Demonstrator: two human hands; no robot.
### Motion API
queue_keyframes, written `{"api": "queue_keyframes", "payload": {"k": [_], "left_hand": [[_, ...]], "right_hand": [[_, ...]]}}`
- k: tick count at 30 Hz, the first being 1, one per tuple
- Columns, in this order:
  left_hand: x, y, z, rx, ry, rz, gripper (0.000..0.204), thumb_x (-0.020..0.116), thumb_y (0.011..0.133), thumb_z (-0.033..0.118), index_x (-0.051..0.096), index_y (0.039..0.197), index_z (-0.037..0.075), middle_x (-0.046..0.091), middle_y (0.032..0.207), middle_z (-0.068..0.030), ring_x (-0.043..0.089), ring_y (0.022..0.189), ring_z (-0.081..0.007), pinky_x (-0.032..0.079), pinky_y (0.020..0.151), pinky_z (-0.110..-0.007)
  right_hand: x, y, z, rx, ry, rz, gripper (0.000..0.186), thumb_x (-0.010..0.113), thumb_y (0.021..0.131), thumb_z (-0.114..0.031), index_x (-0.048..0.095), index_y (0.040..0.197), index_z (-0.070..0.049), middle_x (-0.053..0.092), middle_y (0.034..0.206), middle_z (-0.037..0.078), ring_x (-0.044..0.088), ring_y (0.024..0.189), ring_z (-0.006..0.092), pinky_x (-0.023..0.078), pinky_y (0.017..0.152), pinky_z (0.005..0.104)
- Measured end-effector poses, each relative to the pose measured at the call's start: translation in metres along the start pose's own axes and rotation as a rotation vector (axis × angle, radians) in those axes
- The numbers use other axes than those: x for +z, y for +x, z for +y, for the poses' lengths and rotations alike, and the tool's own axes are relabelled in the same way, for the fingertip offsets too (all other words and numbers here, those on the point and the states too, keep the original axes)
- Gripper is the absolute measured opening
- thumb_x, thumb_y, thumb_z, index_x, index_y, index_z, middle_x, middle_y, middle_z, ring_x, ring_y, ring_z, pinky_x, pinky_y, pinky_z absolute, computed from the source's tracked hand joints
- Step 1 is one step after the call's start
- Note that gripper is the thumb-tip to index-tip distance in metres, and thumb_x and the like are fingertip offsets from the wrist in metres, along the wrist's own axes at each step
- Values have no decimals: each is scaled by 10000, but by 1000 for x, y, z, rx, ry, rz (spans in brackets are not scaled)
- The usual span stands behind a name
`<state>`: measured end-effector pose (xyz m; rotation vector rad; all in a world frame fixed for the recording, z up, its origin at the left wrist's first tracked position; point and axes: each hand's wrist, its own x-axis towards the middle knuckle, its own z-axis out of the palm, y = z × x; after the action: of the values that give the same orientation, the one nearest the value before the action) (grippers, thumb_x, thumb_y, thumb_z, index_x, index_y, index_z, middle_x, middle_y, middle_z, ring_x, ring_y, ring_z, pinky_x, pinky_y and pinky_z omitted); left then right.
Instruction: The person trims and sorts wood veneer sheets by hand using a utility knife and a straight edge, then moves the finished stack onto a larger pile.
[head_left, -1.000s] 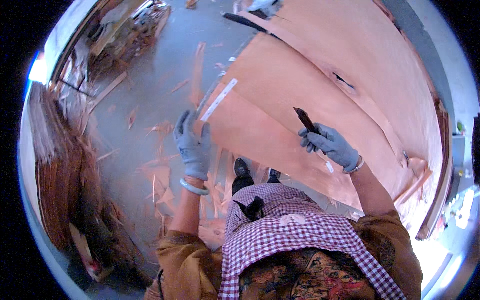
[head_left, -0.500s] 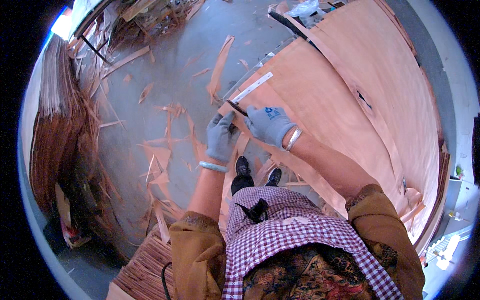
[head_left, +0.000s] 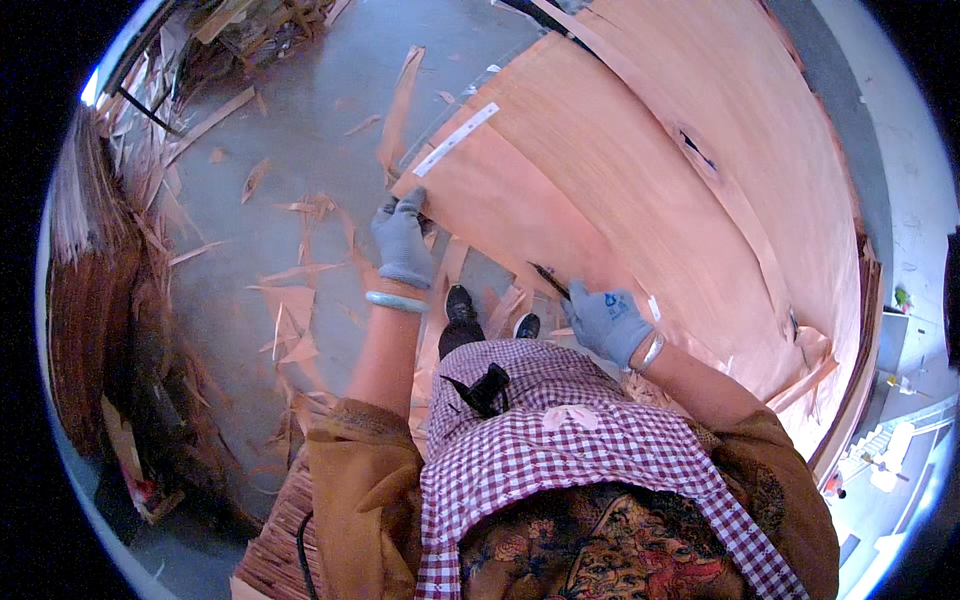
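A large sheet of thin reddish wood veneer (head_left: 620,190) lies on a stack in front of me. My left hand (head_left: 402,240), in a grey glove, presses on the near left corner of the sheet beside a pale strip of tape (head_left: 455,140). My right hand (head_left: 605,320), in a grey glove too, grips a dark knife (head_left: 550,282) whose blade points up and left along the sheet's near edge. A green bangle sits on my left wrist.
Veneer scraps and splinters (head_left: 290,300) litter the grey concrete floor (head_left: 310,110) to the left. Stacks of dark veneer (head_left: 85,300) stand along the left rim. The thick veneer stack's edge (head_left: 850,380) runs down the right. My black shoes (head_left: 462,305) stand beside the sheet.
My right hand has pulled the knife back toward me along the sheet's edge, away from my left hand. My left hand stays on the corner.
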<state>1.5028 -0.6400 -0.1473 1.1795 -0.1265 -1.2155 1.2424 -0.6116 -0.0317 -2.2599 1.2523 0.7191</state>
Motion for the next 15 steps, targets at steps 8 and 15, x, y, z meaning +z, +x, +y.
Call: {"api": "queue_keyframes", "payload": {"k": [8,15], "left_hand": [[55,-95,-41,65,177,-162,213,633,826,145,584,1018,68,597,937,-7,558,765,-109,468,628,-263],[60,-89,-42,29,262,-57,209,646,802,79,604,1006,57,612,903,-24,572,731,-116,479,596,-252]], "right_hand": [[-21,21,45,-154,254,-249,258,408,894,-256,515,953,-28,606,812,227,596,730,363,461,676,431],[36,-49,57,-99,67,182,159,494,810,-174,524,848,-23,631,753,210,637,685,349,484,565,457]]}}
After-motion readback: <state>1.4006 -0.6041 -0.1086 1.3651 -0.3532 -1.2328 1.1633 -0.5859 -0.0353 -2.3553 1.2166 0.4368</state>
